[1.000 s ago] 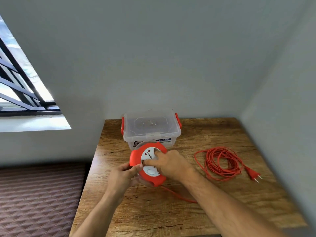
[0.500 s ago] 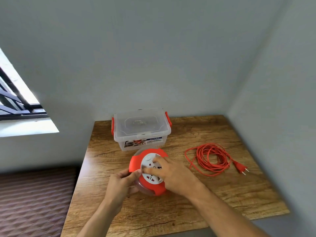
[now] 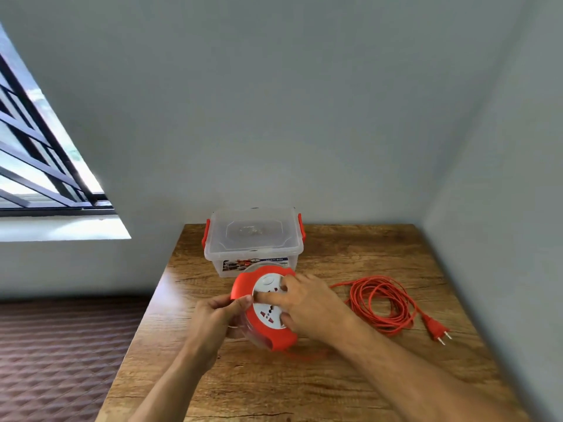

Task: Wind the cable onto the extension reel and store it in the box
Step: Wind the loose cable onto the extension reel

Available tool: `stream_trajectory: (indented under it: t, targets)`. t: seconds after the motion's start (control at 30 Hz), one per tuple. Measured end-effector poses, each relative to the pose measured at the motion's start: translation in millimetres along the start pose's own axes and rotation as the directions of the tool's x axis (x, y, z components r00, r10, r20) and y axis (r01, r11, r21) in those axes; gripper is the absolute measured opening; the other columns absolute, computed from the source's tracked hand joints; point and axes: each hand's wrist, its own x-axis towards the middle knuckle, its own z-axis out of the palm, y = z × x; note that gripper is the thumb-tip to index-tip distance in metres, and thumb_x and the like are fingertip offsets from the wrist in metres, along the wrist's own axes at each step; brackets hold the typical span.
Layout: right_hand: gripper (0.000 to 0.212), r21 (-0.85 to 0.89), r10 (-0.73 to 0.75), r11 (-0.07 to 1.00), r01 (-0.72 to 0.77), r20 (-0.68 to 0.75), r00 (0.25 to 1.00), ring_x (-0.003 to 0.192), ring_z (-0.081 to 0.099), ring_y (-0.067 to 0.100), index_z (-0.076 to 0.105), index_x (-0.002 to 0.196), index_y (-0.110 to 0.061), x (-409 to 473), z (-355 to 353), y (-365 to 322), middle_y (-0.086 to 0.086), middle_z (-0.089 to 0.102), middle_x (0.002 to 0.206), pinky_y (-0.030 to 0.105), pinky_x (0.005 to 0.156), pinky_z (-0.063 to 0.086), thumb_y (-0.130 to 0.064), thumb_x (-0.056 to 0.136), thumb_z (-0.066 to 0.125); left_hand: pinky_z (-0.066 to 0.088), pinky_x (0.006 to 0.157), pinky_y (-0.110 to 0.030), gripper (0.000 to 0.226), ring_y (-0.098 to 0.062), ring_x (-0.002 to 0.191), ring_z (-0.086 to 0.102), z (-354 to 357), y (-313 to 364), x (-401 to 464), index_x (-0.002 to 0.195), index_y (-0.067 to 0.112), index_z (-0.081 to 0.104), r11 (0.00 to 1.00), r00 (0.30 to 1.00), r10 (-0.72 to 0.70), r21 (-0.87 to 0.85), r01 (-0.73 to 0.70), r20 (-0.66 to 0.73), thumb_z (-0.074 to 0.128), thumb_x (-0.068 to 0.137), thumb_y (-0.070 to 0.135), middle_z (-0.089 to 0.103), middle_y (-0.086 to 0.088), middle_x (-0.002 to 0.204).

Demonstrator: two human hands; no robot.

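While winding barely begun: left hand (image 3: pixel 217 313) grasps reel (image 3: pixel 265 309) rim, right hand (image 3: pixel 307 303) fingers curled on white hub, mid tabletop (image 3: pixel 335 376). Cable (image 3: pixel 380 303) mostly loose toward right edge, plug (image 3: pixel 437 328) free. Next: steady rim, crank hub. Box (image 3: pixel 254 242) at far edge, lid shut.

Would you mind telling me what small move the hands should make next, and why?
Probably turn the white socket face with the right hand while the left hand steadies the reel: most of the cable lies loose on the table, and the box is lidded.
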Motion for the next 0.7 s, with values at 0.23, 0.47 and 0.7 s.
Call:
stream_trajectory:
  t: [0.23, 0.47, 0.7]
  targets:
    - [0.067, 0.137, 0.133, 0.982, -0.127, -0.031, 0.991, 0.100, 0.066, 0.026, 0.037, 0.143, -0.047, -3.0, 5.0, 1.8, 0.002, 0.071, 0.114, 0.037, 0.083, 0.051, -0.053, 0.080, 0.056, 0.060, 0.050, -0.033, 0.011, -0.026, 0.061, 0.076, 9.9, -5.4, -5.1, 0.092, 0.000, 0.081, 0.997, 0.995, 0.064, 0.054, -0.061, -0.070, 0.073, 0.092, 0.009, 0.080, -0.017, 0.076]
    - [0.024, 0.765, 0.697, -0.092, -0.638, 0.507, 0.508, 0.065, 0.066, 0.009, 0.070, 0.092, -0.027, -0.8, 7.6, -46.8, -0.009, 0.071, 0.078, 0.025, 0.055, 0.049, -0.047, 0.078, 0.066, 0.064, 0.067, -0.044, 0.019, -0.024, 0.080, 0.077, 18.4, -19.7, -6.3, 0.087, 0.030, 0.086, 0.943, 0.977, 0.201, 0.286, -0.172, -0.074, 0.088, 0.070, 0.036, 0.076, 0.004, 0.085]
    - [0.049, 0.306, 0.293, 0.924, -0.231, -0.173, 0.940, 0.080, 0.068, 0.017, 0.045, 0.136, -0.042, -31.1, 10.8, -5.0, -0.003, 0.067, 0.109, 0.028, 0.059, 0.050, -0.026, 0.092, 0.060, 0.053, 0.048, -0.023, 0.010, -0.014, 0.054, 0.070, -3.8, -14.0, 12.8, 0.080, 0.007, 0.080, 0.981, 0.988, 0.151, 0.131, -0.146, -0.027, 0.076, 0.089, 0.007, 0.076, -0.004, 0.063]
